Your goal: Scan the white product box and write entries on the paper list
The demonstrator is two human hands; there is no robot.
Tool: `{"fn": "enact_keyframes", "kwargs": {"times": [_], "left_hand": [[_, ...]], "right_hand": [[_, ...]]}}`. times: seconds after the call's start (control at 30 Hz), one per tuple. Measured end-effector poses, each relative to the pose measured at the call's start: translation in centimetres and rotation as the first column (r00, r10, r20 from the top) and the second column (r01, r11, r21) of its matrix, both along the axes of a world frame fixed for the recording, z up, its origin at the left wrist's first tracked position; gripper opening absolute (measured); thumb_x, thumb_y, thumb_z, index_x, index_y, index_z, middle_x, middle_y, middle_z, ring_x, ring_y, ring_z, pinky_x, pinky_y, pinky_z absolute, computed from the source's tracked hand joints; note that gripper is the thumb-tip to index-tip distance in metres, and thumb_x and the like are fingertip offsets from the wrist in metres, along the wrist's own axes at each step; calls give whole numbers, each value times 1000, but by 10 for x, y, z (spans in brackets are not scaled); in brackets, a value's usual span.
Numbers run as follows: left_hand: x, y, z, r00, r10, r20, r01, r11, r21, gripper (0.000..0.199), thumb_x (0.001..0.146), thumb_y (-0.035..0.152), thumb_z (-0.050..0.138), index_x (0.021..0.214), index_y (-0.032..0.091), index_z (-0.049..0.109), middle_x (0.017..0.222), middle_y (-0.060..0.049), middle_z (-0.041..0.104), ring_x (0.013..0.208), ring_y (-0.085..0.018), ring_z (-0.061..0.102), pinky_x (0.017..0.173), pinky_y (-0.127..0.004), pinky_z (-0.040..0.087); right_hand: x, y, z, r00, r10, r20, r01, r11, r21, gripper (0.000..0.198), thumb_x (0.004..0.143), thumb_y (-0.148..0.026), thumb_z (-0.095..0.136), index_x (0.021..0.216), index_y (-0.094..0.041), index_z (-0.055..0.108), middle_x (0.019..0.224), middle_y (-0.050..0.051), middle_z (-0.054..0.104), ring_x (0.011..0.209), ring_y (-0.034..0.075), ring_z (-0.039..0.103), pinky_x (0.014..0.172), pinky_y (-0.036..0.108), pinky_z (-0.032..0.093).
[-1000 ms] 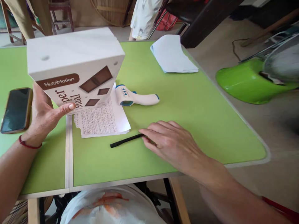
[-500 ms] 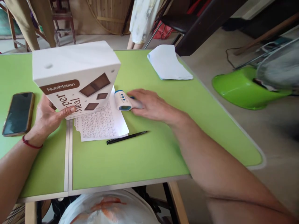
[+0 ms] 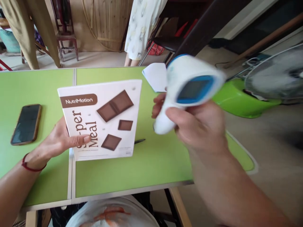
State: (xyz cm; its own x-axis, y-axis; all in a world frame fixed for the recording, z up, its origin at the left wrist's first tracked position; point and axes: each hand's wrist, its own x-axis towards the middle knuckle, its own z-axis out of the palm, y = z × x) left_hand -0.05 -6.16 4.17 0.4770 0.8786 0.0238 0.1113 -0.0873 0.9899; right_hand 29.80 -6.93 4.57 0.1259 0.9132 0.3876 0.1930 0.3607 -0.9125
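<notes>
My left hand (image 3: 63, 138) grips a white NutriMotion box (image 3: 111, 126) by its lower left side, thumb across the printed front. The box's brown-printed face, with pictures of chocolate pieces, is turned toward me. In my right hand (image 3: 199, 123) is a white and blue infrared thermometer (image 3: 175, 91), held up by its handle, its dark screen facing me and slightly blurred. Behind the box the tip of a black pen (image 3: 140, 141) shows on the table. The written sheets are hidden by the box.
A phone (image 3: 26, 124) lies on the green table (image 3: 106, 179) at the left. White folded paper (image 3: 155, 75) lies near the far edge. Two people's legs (image 3: 139, 28) are beyond the table. A fan (image 3: 274, 75) and a bright green plastic item (image 3: 236, 97) stand at the right.
My right hand has lifted the thermometer off the table, up and toward me, turning its screen my way. My left hand has tilted the box so its front faces me.
</notes>
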Motion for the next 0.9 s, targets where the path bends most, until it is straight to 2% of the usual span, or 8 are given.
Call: {"fn": "enact_keyframes", "kwargs": {"times": [0.07,0.13,0.27,0.37,0.5,0.57,0.73,0.9], "left_hand": [[2,-5,6,997,-70,40,73,995,-72,52,76,26,79,120,12,55,102,-10,70,92,-24,67,76,-29,58],[4,-10,9,989,-130,76,139,981,-133,60,76,25,78,129,16,50,111,-10,67,101,-26,65,82,-32,57],[3,-15,7,978,-207,33,209,961,-183,54,77,25,78,125,19,55,108,-8,68,95,-23,66,77,-30,56],[2,-15,7,972,-233,-8,227,956,-185,45,77,25,78,116,17,58,103,-8,69,91,-22,67,79,-31,55],[5,-14,9,960,-280,0,274,939,-208,44,77,23,78,115,16,57,104,-8,68,101,-24,64,81,-33,56],[6,-13,9,954,-300,25,297,927,-229,41,77,22,77,114,16,58,108,-9,67,102,-25,64,80,-33,56],[6,-10,8,951,-307,31,306,922,-236,46,73,21,79,114,17,56,105,-9,67,91,-23,67,70,-30,58],[3,-9,8,943,-333,-23,321,923,-211,53,75,24,78,121,18,54,103,-8,68,95,-23,66,75,-30,58]], "right_hand": [[-16,-37,11,971,102,-218,-118,991,-61,32,73,-42,74,99,-26,63,77,2,59,61,16,54,49,29,45],[-33,-71,14,893,159,-422,-221,970,-103,40,70,-46,77,103,-27,64,71,1,55,55,13,49,45,26,42],[-66,-111,1,798,196,-571,-362,912,-193,38,75,-45,74,108,-30,64,68,0,53,53,12,45,44,24,38],[-83,-117,-11,745,216,-631,-440,870,-221,39,73,-49,75,104,-29,63,68,0,51,53,11,43,44,25,36],[-90,-116,-18,749,188,-636,-463,835,-297,45,71,-50,75,106,-27,59,71,1,52,57,13,44,46,27,35],[-90,-115,-21,745,190,-640,-480,819,-316,40,73,-49,73,103,-26,58,69,0,51,57,14,43,47,27,34],[-92,-113,-30,714,194,-672,-523,787,-328,29,74,-48,72,80,-24,56,62,-1,46,55,13,36,48,27,32],[-92,-112,-32,689,208,-694,-559,762,-327,29,73,-48,73,79,-23,59,61,-1,47,53,12,37,46,26,32]]}}
